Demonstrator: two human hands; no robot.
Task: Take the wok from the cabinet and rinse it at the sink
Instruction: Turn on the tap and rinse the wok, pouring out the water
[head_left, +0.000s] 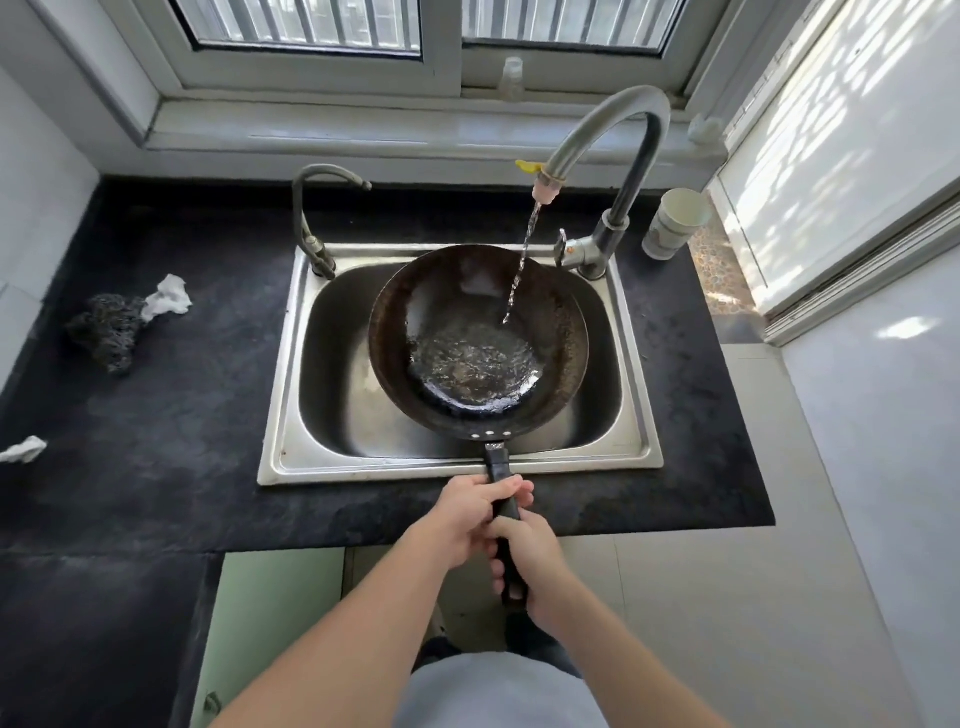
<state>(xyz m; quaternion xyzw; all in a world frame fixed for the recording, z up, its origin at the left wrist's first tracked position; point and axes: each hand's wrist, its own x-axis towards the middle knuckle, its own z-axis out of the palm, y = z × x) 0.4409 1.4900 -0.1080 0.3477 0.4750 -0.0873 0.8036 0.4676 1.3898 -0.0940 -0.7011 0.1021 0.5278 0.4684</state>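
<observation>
A dark, worn wok (415, 312) hangs over the steel sink (283, 415), with its black handle pointing toward me. My left hand (467, 514) grips the handle near the sink's front rim. Just behind it, my right hand (530, 561) grips the handle's end. Water runs from the tall curved faucet (613, 119) in a thin stream into the wok's right side. A shallow pool of rippling water lies in the wok's bottom.
A smaller second tap (311, 208) stands at the sink's back left. On the black counter (156, 415) lie a dark scouring pad (109, 327) and crumpled white tissues (167, 297). A paper cup (675, 223) stands right of the faucet. A green cabinet door (270, 623) is below the counter.
</observation>
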